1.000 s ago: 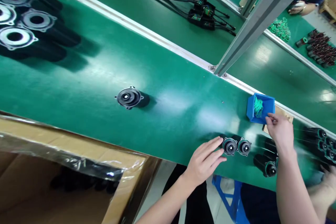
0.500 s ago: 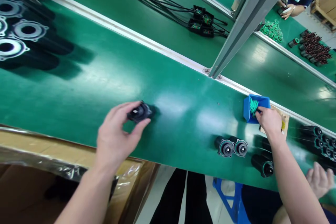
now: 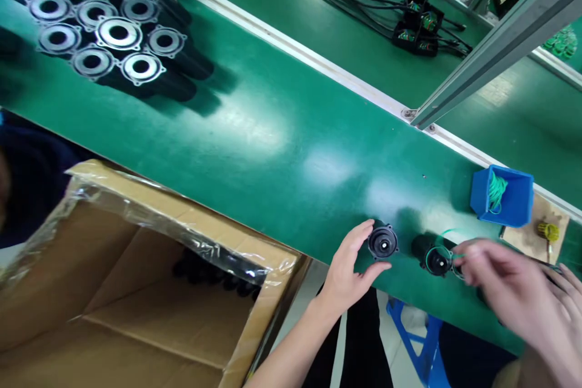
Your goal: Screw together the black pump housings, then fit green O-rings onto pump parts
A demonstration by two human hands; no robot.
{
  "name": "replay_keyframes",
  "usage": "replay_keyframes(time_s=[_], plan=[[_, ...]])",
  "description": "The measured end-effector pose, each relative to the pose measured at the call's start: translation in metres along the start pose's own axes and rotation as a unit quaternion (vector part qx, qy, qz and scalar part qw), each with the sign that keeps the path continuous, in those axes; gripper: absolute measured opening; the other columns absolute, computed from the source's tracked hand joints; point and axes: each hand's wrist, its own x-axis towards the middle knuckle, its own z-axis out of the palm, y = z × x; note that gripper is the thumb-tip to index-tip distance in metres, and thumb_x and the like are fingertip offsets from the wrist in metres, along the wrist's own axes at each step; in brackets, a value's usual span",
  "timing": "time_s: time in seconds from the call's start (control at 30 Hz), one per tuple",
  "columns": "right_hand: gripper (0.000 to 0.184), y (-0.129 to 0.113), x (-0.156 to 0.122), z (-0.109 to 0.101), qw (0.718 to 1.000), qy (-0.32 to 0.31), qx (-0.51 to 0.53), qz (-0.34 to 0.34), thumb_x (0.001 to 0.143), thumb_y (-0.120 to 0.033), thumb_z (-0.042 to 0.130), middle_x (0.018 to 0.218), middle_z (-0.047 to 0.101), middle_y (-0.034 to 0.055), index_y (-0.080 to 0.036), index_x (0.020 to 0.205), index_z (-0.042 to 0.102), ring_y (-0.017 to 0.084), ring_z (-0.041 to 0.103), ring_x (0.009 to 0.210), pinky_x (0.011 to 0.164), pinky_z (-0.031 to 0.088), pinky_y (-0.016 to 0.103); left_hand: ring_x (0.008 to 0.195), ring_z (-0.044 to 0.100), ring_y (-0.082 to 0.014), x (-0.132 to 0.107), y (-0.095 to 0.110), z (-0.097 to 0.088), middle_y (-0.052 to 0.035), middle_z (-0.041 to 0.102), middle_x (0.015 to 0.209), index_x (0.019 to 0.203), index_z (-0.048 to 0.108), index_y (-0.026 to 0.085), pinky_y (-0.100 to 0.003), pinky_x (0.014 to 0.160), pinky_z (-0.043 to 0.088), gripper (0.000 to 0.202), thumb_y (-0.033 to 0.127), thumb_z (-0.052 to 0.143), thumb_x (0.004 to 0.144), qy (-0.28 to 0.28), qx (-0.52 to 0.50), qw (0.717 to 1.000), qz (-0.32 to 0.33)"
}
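Note:
My left hand (image 3: 348, 273) has its thumb and fingers around a round black plastic housing (image 3: 382, 244), its open end facing up, at the front edge of the green table. To the right, my right hand (image 3: 504, 291) is blurred, its fingertips pinching a thin green rubber ring (image 3: 454, 231). The ring's loop hangs beside another black housing (image 3: 438, 262), which has a green ring around its mouth. My right hand partly hides a further housing behind it. A blue bin (image 3: 482, 194) with a bundle of green rings (image 3: 497, 191) stands beyond my right hand.
Many black housings with metallic flanges (image 3: 119, 33) stand at the far left. An open cardboard box (image 3: 182, 194) adjoins the front edge. A metal post (image 3: 491, 42) rises behind. Black cables (image 3: 336, 0) lie at the back. Another person's hand (image 3: 568, 291) shows at the right.
My left hand has brought the black housing rightward, beside the other housings. My right hand has left the blue bin and come nearer with a green rubber ring. The view has shifted left.

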Motion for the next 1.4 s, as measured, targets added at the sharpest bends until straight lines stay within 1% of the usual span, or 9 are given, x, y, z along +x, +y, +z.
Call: replay_keyframes(time_s=[0.07,0.1,0.27,0.43,0.53,0.63,0.87,1.07,1.4], plan=[[0.045,-0.035,0.003,0.037,0.98,-0.171,0.098,-0.037,0.117,-0.049,0.039,0.078,0.066,-0.0008,-0.022,0.093,0.066,0.015,0.062,0.066,0.061,0.045,0.027,0.135,0.065,-0.0336,-0.001,-0.006,-0.002,-0.0214,0.065,0.145,0.155,0.044,0.02,-0.057,0.112,0.059,0.08,0.032,0.086,0.088,0.002,-0.006,1.0,0.008],[0.045,-0.049,0.008,0.053,0.976,-0.192,0.088,-0.056,0.118,-0.047,0.037,0.077,0.065,-0.0019,-0.022,0.089,0.061,0.015,0.061,0.067,0.063,0.043,0.028,0.135,0.066,-0.0329,-0.001,-0.008,-0.002,-0.0211,0.066,0.144,0.155,0.044,0.02,-0.056,0.112,0.06,0.078,0.031,0.084,0.09,0.002,-0.008,1.0,0.016],[0.055,-0.068,0.033,0.093,0.983,-0.035,-0.124,-0.129,0.119,-0.055,0.032,0.071,0.059,-0.0023,-0.021,0.08,0.054,0.017,0.054,0.058,0.059,0.029,0.034,0.133,0.067,-0.0307,0.001,-0.013,-0.002,-0.0192,0.067,0.143,0.153,0.048,0.02,-0.053,0.11,0.062,0.071,0.027,0.082,0.092,0.011,-0.01,0.998,0.057],[0.053,-0.056,0.032,0.086,0.964,0.065,-0.202,-0.159,0.114,-0.065,0.042,0.082,0.064,-0.0013,-0.021,0.099,0.067,0.016,0.059,0.059,0.054,0.035,0.033,0.134,0.067,-0.0304,0.002,-0.013,-0.005,-0.0191,0.066,0.145,0.152,0.052,0.02,-0.05,0.11,0.063,0.065,0.025,0.08,0.093,0.007,0.015,0.996,0.084],[0.057,-0.045,0.032,0.078,0.951,-0.005,-0.201,-0.235,0.112,-0.069,0.04,0.116,0.066,0.0045,-0.025,0.141,0.06,0.018,0.068,0.082,0.062,0.05,0.032,0.135,0.065,-0.0306,0.002,-0.014,-0.008,-0.02,0.065,0.147,0.155,0.05,0.018,-0.05,0.11,0.063,0.064,0.024,0.076,0.096,-0.008,0.034,0.995,0.096],[0.061,-0.032,0.037,0.076,0.926,-0.072,-0.216,-0.3,0.112,-0.067,0.037,0.126,0.063,0.008,-0.025,0.153,0.052,0.022,0.067,0.101,0.071,0.058,0.037,0.133,0.067,-0.0305,0.002,-0.015,-0.01,-0.0189,0.066,0.145,0.157,0.048,0.02,-0.05,0.106,0.065,0.066,0.022,0.075,0.096,0.004,0.048,0.993,0.11],[0.032,-0.021,0.034,0.087,0.918,0.024,-0.194,-0.346,0.114,-0.037,0.057,0.102,0.065,0.0086,-0.011,0.133,0.064,0.02,0.06,0.085,0.068,0.049,0.035,0.121,0.074,-0.0316,0.004,-0.016,-0.01,-0.0199,0.071,0.138,0.15,0.055,0.02,-0.048,0.092,0.07,0.06,0.015,0.075,0.094,0.042,0.117,0.979,0.158],[0.011,-0.013,0.018,0.102,0.877,0.084,-0.243,-0.407,0.11,-0.011,0.061,0.081,0.062,0.004,-0.007,0.119,0.067,0.018,0.049,0.07,0.061,0.032,0.037,0.121,0.075,-0.0326,0.008,-0.021,-0.009,-0.0184,0.072,0.138,0.146,0.058,0.019,-0.048,0.091,0.072,0.057,0.015,0.077,0.093,0.057,0.124,0.971,0.198],[0.023,-0.009,0.026,0.1,0.809,0.031,-0.245,-0.534,0.109,-0.004,0.049,0.085,0.063,0.0061,-0.003,0.116,0.071,0.019,0.05,0.071,0.057,0.037,0.038,0.117,0.077,-0.0282,0.012,-0.021,-0.011,-0.0158,0.071,0.141,0.145,0.06,0.016,-0.04,0.095,0.073,0.058,0.005,0.077,0.091,0.064,0.11,0.963,0.237]])
